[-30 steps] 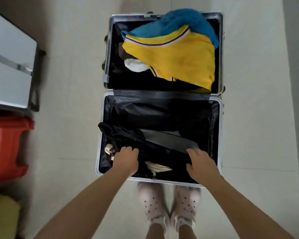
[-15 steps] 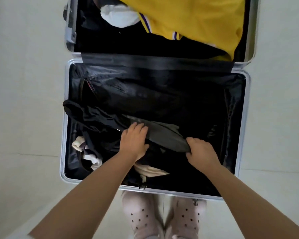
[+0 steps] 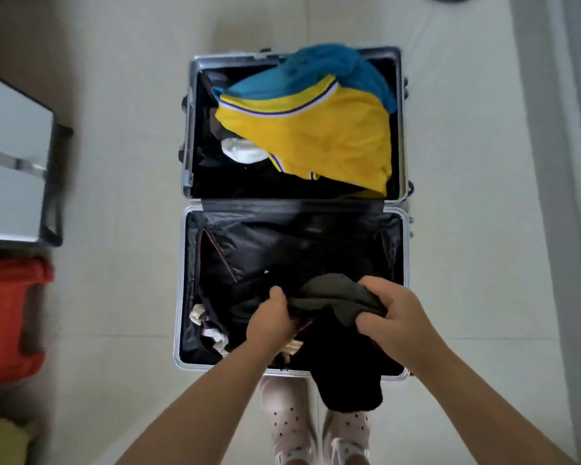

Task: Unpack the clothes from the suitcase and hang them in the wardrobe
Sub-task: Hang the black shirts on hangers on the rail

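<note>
An open silver suitcase (image 3: 182,297) lies flat on the floor in front of me. Its far half holds a yellow jersey (image 3: 322,142), a teal garment (image 3: 332,67) and something white (image 3: 242,151). Over the near half, both hands hold up a dark grey-black garment (image 3: 332,295). My left hand (image 3: 272,318) grips its left end and my right hand (image 3: 388,313) grips its right end. The garment's black lower part (image 3: 348,380) hangs over the suitcase's near rim. Cream and white clothes (image 3: 208,325) lie at the near left of the case.
A silver box (image 3: 14,162) stands on the floor at the left, with a red plastic stool (image 3: 7,313) and something yellow (image 3: 4,441) nearer me. My feet in pale dotted shoes (image 3: 289,421) stand at the suitcase's near edge. A grey strip runs along the right.
Both hands closed on the dark garment and lifted it out of the near half; part of it now hangs over the near rim. The view has pulled back up.
</note>
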A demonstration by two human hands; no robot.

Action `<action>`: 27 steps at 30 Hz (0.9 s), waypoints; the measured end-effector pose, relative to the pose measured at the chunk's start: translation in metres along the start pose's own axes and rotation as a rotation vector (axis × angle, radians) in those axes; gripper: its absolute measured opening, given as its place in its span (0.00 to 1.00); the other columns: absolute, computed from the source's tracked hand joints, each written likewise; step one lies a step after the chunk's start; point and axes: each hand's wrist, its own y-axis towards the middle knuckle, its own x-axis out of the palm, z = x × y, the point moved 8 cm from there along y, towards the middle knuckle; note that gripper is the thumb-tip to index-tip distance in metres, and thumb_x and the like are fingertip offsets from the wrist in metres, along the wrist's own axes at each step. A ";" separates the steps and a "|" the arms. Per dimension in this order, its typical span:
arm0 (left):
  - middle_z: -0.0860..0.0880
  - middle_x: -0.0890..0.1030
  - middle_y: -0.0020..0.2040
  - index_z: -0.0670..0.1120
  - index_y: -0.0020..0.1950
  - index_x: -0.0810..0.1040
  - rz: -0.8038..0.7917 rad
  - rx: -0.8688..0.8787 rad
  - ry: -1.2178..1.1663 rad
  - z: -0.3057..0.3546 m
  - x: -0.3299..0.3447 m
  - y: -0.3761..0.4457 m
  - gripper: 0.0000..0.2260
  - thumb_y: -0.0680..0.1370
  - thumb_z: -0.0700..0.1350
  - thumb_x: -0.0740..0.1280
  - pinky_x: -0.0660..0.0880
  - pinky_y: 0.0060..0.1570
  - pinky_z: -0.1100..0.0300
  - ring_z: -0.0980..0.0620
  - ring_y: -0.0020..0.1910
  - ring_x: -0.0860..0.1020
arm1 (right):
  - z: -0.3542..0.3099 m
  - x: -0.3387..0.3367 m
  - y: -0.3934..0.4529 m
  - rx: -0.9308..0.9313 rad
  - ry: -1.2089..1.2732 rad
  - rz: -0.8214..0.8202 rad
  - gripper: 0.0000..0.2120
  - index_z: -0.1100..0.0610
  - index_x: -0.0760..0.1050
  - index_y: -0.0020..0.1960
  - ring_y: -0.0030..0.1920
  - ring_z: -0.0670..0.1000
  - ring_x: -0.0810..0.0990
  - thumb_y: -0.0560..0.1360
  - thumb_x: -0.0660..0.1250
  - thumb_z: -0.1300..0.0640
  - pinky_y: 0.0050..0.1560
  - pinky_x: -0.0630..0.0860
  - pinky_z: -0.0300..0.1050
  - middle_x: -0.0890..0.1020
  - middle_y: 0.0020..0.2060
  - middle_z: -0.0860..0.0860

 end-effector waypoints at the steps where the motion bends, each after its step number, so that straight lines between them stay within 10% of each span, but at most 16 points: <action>1: 0.37 0.77 0.56 0.42 0.58 0.64 0.041 0.005 -0.070 0.015 -0.021 -0.011 0.16 0.76 0.47 0.64 0.70 0.51 0.54 0.39 0.56 0.75 | -0.032 -0.007 -0.001 -0.040 0.039 -0.019 0.06 0.54 0.65 0.27 0.22 0.41 0.63 0.56 0.62 0.56 0.24 0.58 0.30 0.67 0.19 0.45; 4: 0.38 0.72 0.64 0.41 0.73 0.59 -0.044 0.132 -0.292 0.066 -0.063 -0.029 0.24 0.78 0.44 0.58 0.66 0.60 0.57 0.41 0.65 0.71 | -0.095 -0.032 -0.001 -0.049 0.198 0.013 0.06 0.54 0.68 0.27 0.22 0.40 0.64 0.55 0.60 0.64 0.23 0.60 0.31 0.67 0.19 0.44; 9: 0.47 0.72 0.37 0.48 0.45 0.72 -0.028 0.163 -0.754 0.139 -0.153 -0.085 0.04 0.77 0.41 0.59 0.69 0.36 0.61 0.50 0.34 0.72 | -0.169 -0.100 -0.014 -0.050 0.548 0.338 0.07 0.56 0.75 0.36 0.28 0.44 0.76 0.63 0.63 0.66 0.30 0.72 0.33 0.77 0.25 0.47; 15: 0.48 0.77 0.41 0.51 0.58 0.68 -0.104 0.366 -0.898 0.218 -0.235 -0.189 0.08 0.80 0.48 0.56 0.71 0.39 0.60 0.52 0.37 0.74 | -0.258 -0.148 -0.060 -0.145 0.903 0.522 0.11 0.57 0.74 0.41 0.28 0.44 0.81 0.78 0.55 0.63 0.29 0.76 0.33 0.82 0.27 0.47; 23: 0.48 0.78 0.56 0.56 0.63 0.63 -0.222 0.797 -0.338 0.320 -0.284 -0.364 0.32 0.67 0.34 0.73 0.75 0.57 0.56 0.49 0.56 0.77 | -0.402 -0.199 -0.174 -0.326 1.052 0.580 0.09 0.59 0.74 0.46 0.33 0.48 0.82 0.78 0.57 0.57 0.33 0.81 0.40 0.83 0.35 0.53; 27: 0.43 0.80 0.50 0.45 0.51 0.75 0.060 0.976 -0.257 0.388 -0.319 -0.459 0.05 0.76 0.38 0.65 0.73 0.56 0.53 0.45 0.52 0.77 | -0.485 -0.232 -0.273 -0.545 1.070 0.600 0.13 0.59 0.76 0.43 0.33 0.50 0.84 0.60 0.71 0.58 0.28 0.80 0.43 0.84 0.33 0.54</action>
